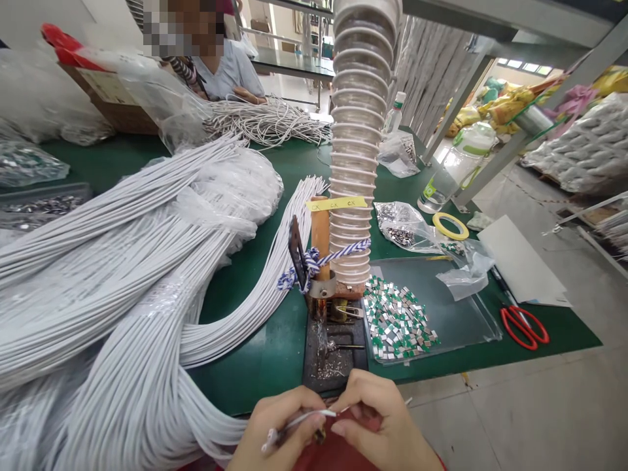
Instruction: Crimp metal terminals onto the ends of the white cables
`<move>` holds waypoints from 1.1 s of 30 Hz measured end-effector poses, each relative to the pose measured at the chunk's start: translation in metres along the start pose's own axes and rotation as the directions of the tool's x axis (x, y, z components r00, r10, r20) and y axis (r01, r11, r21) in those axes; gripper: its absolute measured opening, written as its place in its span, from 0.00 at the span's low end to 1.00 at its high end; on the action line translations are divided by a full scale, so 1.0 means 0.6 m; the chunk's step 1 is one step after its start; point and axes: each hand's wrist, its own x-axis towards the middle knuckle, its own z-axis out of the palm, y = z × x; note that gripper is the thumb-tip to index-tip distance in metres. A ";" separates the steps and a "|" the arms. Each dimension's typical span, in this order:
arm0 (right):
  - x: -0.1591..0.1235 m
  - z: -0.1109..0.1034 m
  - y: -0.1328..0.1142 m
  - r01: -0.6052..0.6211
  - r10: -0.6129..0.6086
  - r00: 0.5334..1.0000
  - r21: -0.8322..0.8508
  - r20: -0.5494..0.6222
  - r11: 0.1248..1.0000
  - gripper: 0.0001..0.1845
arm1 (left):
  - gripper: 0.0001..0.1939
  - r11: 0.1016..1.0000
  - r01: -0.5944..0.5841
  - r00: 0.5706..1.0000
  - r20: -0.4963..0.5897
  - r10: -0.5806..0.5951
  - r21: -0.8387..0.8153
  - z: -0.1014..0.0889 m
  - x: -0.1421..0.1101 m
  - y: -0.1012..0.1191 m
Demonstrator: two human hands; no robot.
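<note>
A white cable (318, 413) is held just off the front edge of the green table (245, 383), its tip thin and seemingly bare; the left hand (287, 425) pinches it, while the right hand (370, 418) has thumb and forefinger closed around that tip. No fitting shows on it, so this end looks unfinished. Beyond stands a black base (338, 356); right of it, near the front edge, many green-and-silver pieces (400, 320) lie loose, seemingly unused. Bundled cables (147, 314) fill the left edge; whether their ends are finished, I cannot tell.
</note>
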 end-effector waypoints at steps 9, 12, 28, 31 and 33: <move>0.012 -0.001 0.010 -0.063 0.063 0.998 -0.019 -0.018 0.998 0.07 | 0.08 0.986 -0.116 0.991 -0.084 0.106 -0.118 -0.007 0.034 -0.009; 0.011 -0.004 0.007 -0.074 0.073 0.997 -0.012 -0.019 0.997 0.08 | 0.08 0.984 -0.121 0.990 -0.089 0.111 -0.127 -0.006 0.033 -0.008; 0.013 -0.084 0.013 -0.073 -0.084 0.974 -0.640 -0.212 0.765 0.09 | 0.08 0.984 -0.157 0.986 0.036 0.161 -0.087 0.005 0.021 -0.029; 0.022 -0.116 0.030 -0.142 -0.034 0.974 -0.720 -0.225 0.679 0.07 | 0.09 0.981 -0.175 0.983 0.034 0.178 -0.078 0.006 0.020 -0.030; 0.024 -0.122 0.038 -0.146 -0.016 0.977 -0.728 -0.211 0.670 0.07 | 0.08 0.981 -0.180 0.983 0.029 0.183 -0.074 0.007 0.021 -0.027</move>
